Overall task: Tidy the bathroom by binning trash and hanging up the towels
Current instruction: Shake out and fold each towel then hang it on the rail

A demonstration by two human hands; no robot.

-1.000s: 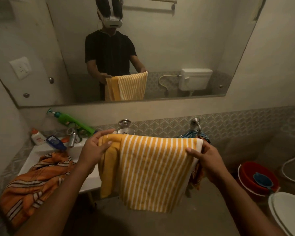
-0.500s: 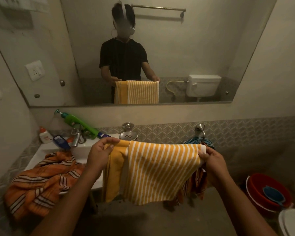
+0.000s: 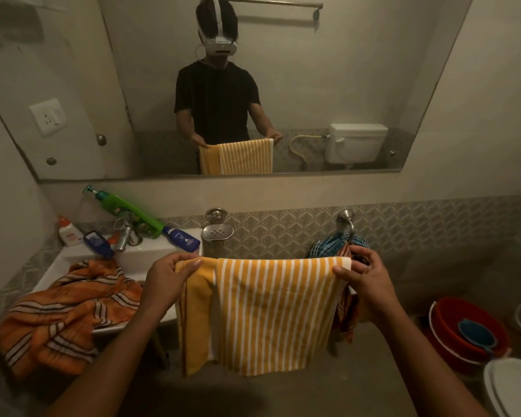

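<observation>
The yellow striped towel is held stretched out, its top edge pinched at one corner by the left hand and at the other by the right hand, the rest hanging below both. Just behind the right hand a wall ring with checked cloths is seen. Beside the left hand an orange striped towel is draped over the sink.
</observation>
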